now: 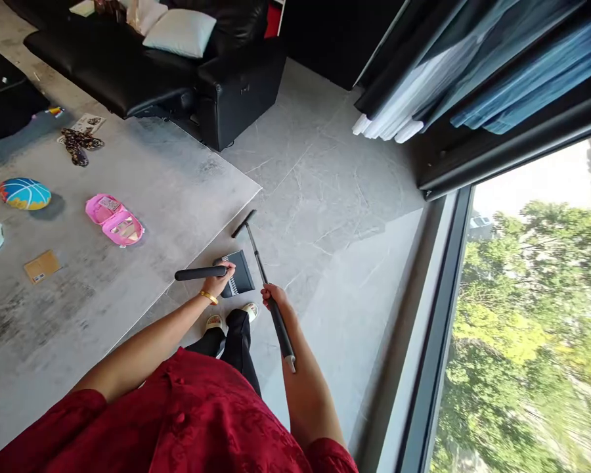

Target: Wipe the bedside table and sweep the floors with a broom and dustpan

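Grey rug [79,295] on our left, guys, with a blue-and-yellow deflated ball [24,194] and an open pink case [114,220] lying on it, and a black leather sofa [128,72] beyond. Our left hand [219,279] has its fingers wrapped tightly around the handle of a black dustpan [239,272], which sits right by our white slippers [215,322]. Our right hand [276,299] is closed around the pole of a long-handled sweeper [263,276], whose head is up near the rug's corner. Over on the far right, a window [522,328] shows green trees.
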The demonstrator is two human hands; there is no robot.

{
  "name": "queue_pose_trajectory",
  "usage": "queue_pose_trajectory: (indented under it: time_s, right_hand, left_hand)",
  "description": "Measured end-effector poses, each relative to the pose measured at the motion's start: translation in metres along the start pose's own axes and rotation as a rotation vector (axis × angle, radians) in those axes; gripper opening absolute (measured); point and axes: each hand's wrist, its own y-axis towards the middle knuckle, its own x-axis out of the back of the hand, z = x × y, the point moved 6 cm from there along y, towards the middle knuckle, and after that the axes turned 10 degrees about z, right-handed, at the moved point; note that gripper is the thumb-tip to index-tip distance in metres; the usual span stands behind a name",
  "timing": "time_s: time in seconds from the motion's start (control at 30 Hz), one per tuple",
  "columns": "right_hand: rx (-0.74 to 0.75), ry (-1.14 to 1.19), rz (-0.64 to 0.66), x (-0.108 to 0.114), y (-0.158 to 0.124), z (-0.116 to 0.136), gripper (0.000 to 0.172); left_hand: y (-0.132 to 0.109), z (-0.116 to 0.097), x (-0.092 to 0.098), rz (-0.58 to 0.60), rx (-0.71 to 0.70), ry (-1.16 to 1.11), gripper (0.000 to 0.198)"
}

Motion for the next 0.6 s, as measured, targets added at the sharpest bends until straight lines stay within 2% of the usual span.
queue_pose_trajectory:
  time_s: [0.07, 0.13, 0.27, 0.37, 0.47, 0.6]
  right_hand:
    - [-0.027, 0.01, -0.018, 0.019, 0.004, 0.001, 0.024]
    - [-0.07, 0.02, -0.056, 0.05, -0.01, -0.011, 0.026]
    - [-0.164, 0.023, -0.16, 0.122, -0.072, -0.056, 0.033]
    - [-0.136, 0.015, -0.266, 0.161, -0.104, -0.075, 0.026]
    - [-0.037, 0.042, -0.285, 0.169, -0.106, -0.065, 0.021]
    - [0.09, 0.067, -0.156, 0.141, -0.076, -0.011, 0.019]
  left_hand:
    - [0.011, -0.001, -0.001, -0.03, 0.004, 0.012, 0.021]
    - [0.022, -0.004, -0.005, -0.053, 0.022, 0.018, 0.02]
    - [0.042, -0.02, -0.022, -0.068, 0.076, 0.023, 0.012]
    - [0.059, -0.037, -0.034, -0.071, 0.071, 0.016, 0.01]
    - [0.076, -0.048, -0.039, -0.088, 0.079, -0.008, 0.01]
    - [0.097, -0.053, -0.036, -0.1, 0.094, -0.077, 0.014]
